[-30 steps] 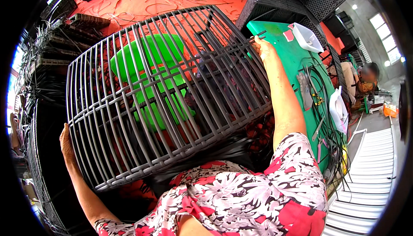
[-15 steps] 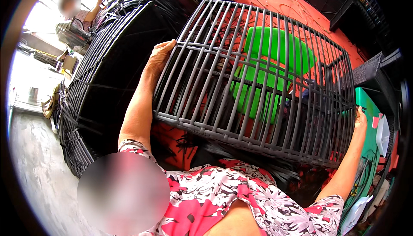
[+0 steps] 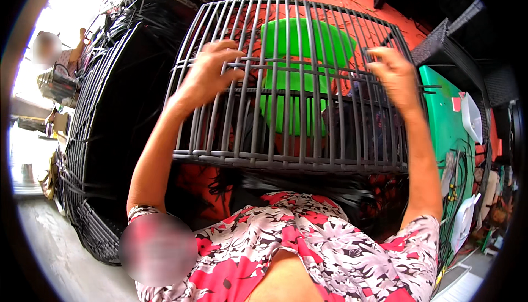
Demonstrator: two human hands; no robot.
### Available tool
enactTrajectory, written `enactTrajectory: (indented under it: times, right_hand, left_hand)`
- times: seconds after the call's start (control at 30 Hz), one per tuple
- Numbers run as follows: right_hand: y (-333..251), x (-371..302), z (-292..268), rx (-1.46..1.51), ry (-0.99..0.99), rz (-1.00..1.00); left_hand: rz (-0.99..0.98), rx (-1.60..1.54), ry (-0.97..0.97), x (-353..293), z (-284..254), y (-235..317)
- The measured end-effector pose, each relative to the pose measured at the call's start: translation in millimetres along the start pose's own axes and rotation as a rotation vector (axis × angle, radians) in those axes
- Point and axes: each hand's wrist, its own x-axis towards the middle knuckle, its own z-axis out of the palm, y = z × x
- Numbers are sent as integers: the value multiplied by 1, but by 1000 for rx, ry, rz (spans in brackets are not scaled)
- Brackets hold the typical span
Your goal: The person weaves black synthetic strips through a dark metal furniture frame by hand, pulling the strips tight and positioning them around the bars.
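Left hand (image 3: 212, 76) and right hand (image 3: 395, 76) loose over a slatted frame (image 3: 300, 66)

The dark frame is in front of the person, above the lap, its long axis running from left to right and nearly level across the view, its slats pointing away from the person. Thinner strips cross the slats along that long axis. The left hand is fairly wide, thumb parted from the fingers, near the frame's left part; the right hand is half open with bent fingers, near the right part. Both are blurred, and whether their fingertips touch the slats cannot be told.

Half a second ago each hand gripped one short side edge, and the frame sloped down to the right; now both hands have come inward over the slats and the frame is more level.

Counted, there are two hands, one frame, one green chair (image 3: 294, 116) seen through the slats, one green table (image 3: 440, 95) on the right with two white plastic items, and one co-worker (image 3: 69, 60) at far left, beyond a dark woven piece (image 3: 99, 153). The slats overlap too much with the hands for a sure count
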Motion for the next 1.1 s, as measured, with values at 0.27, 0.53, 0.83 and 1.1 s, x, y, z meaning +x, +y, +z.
enactTrajectory:
  times: [0.27, 0.53, 0.83, 1.1]
  right_hand:
    - [-22, 16, 66, -261, -341, -148]
    - [-18, 23, 81, -305, -321, -34]
    - [-10, 29, 82, -165, -202, -125]
    - [30, 6, 27, -342, -356, -103]
  left_hand:
    - [12, 153, -79, 39, 64, 25]
    - [-8, 202, -19, 48, 69, 35]
    - [106, 332, 129, 52, 93, 33]
    - [206, 50, 62, 67, 100, 72]
